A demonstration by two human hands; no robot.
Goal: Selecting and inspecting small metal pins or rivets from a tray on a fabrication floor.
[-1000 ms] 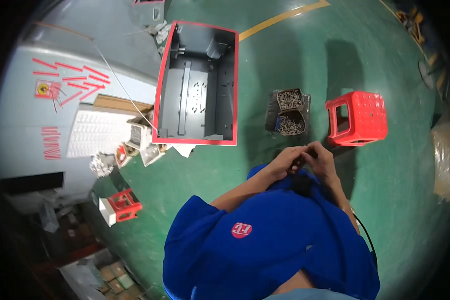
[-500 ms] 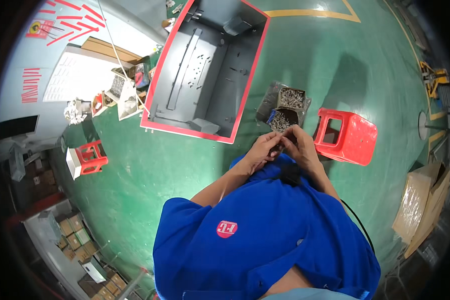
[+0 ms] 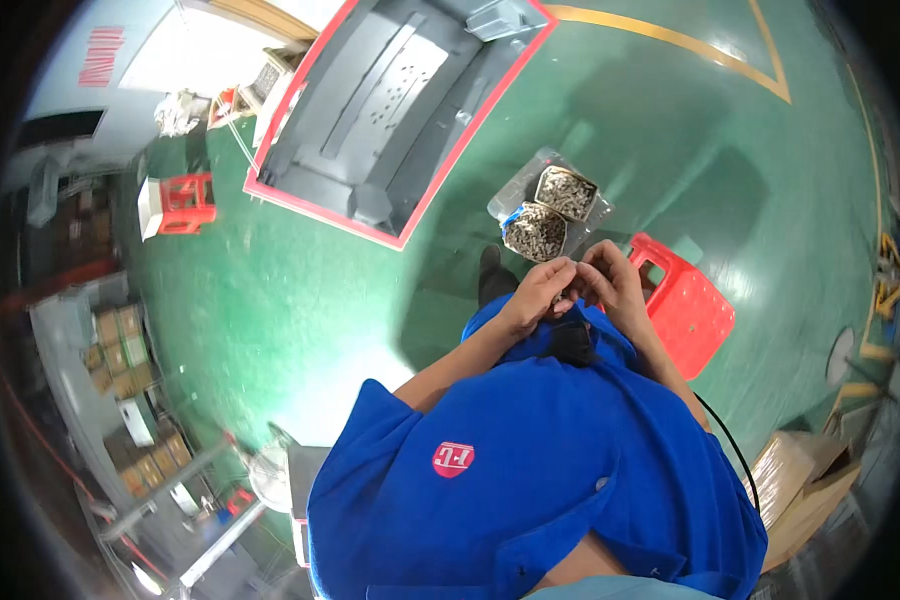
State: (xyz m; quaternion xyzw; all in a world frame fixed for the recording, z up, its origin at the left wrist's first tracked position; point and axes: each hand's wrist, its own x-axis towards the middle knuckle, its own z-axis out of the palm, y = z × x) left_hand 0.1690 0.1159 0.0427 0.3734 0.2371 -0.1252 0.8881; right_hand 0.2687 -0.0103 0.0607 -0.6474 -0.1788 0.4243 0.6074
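Note:
My left hand (image 3: 538,296) and my right hand (image 3: 613,286) meet in front of my body, above my lap. Both sets of fingers are closed in a pinch, fingertips almost touching. Whatever they pinch is too small to make out. Just beyond them on the floor stand two open boxes full of small metal pieces, perhaps screws: a nearer box (image 3: 535,232) with a blue edge and a farther box (image 3: 568,193). Clear plastic (image 3: 511,190) lies beneath both.
A large grey metal cabinet (image 3: 315,175) with a red-edged rim lies open ahead to the left. Close on my right is a red plastic stool (image 3: 692,316); another red stool (image 3: 187,204) stands far left. Wrapped cardboard (image 3: 790,485) leans at the lower right.
My view has shifted, so the cabinet sits farther left and higher and the boxes show more fully. Both hands stay together, fingers still pinched; a dark shoe now shows beside the boxes.

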